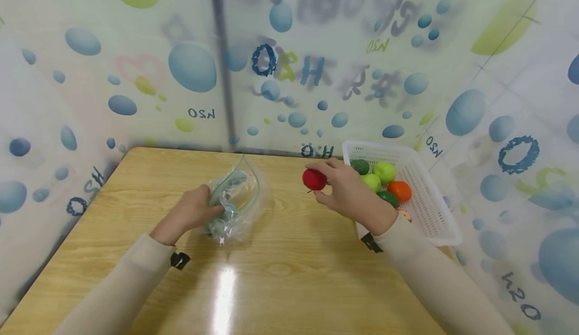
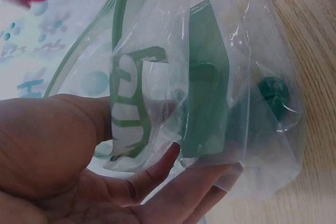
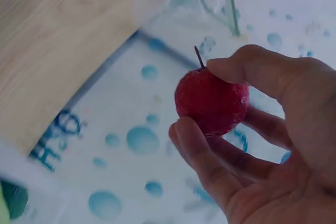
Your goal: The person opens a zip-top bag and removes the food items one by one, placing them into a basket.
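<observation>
My left hand (image 1: 192,212) grips a clear zip bag (image 1: 251,219) by its side, and the bag's mouth gapes open above the table. In the left wrist view, the fingers curl behind the bag's printed green panel (image 2: 207,87). A dark green item (image 2: 274,95) shows low inside the bag; its kind cannot be made out. With thumb and fingers, my right hand (image 1: 346,189) pinches a small red apple (image 3: 212,100) that has a thin dark stem. The apple is in the air, to the right of the bag and left of the white basket.
A white plastic basket (image 1: 431,194) stands at the table's right side. In it lie green apples (image 1: 384,173), an orange-red fruit (image 1: 400,191) and dark green produce (image 1: 360,166). The wooden table (image 1: 280,280) meets a patterned wall at its back edge.
</observation>
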`<state>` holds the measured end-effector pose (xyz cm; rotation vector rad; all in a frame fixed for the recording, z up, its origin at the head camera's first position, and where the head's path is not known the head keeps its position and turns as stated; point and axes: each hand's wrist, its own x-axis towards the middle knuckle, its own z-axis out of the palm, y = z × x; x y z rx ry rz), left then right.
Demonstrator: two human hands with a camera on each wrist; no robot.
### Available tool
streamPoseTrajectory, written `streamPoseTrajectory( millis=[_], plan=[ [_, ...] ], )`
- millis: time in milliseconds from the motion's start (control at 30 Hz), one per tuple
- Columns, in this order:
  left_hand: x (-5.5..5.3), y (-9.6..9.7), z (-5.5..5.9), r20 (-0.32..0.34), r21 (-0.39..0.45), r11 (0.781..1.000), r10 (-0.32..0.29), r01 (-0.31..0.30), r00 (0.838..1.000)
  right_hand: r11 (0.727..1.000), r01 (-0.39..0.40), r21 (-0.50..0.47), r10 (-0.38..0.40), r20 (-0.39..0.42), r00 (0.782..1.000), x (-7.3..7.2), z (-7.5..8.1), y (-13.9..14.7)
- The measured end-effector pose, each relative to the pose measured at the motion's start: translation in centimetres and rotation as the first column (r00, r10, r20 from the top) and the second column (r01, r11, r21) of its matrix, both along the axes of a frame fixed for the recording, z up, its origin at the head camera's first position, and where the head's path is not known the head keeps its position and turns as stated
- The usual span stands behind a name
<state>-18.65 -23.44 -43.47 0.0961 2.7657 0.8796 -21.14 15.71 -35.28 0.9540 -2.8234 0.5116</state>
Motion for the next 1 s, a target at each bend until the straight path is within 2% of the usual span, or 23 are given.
streamPoseTrajectory(
  millis=[100,233,400,500,600,800,900,1000],
  plan=[
    [0.0,-0.2,-0.1,0.001,-0.002,1.000,-0.005,0.005,1.000,0.996,0.084,0.022,-0.084,0.015,0.996,-0.3,0.4,2.9],
    [0.0,-0.3,-0.2,0.000,0.005,1.000,-0.023,0.023,1.000,0.979,0.190,0.073,-0.195,0.070,0.978,-0.7,0.5,7.1],
    [-0.1,-0.3,-0.4,0.031,0.015,0.999,-0.044,0.043,0.999,0.942,0.290,0.170,-0.313,0.128,0.941,-1.3,0.2,12.3],
    [-0.2,-0.3,-0.3,0.052,0.016,0.999,-0.042,0.041,0.998,0.909,0.340,0.239,-0.381,0.151,0.912,-1.5,-0.2,14.9],
    [-0.2,-0.1,-0.2,0.071,0.032,0.999,-0.027,0.024,0.997,0.883,0.363,0.296,-0.420,0.156,0.894,-1.6,-0.4,16.8],
    [0.0,0.1,-0.5,0.087,0.061,0.998,0.009,-0.014,0.996,0.845,0.339,0.412,-0.449,0.203,0.870,-2.0,-1.0,18.5],
    [0.0,0.2,-0.7,0.084,0.068,0.997,0.017,-0.023,0.996,0.839,0.335,0.429,-0.463,0.240,0.853,-2.1,-1.4,18.8],
    [0.1,0.3,-0.7,0.077,0.069,0.997,0.025,-0.030,0.997,0.842,0.335,0.424,-0.464,0.248,0.851,-2.3,-1.8,19.1]
  ],
)
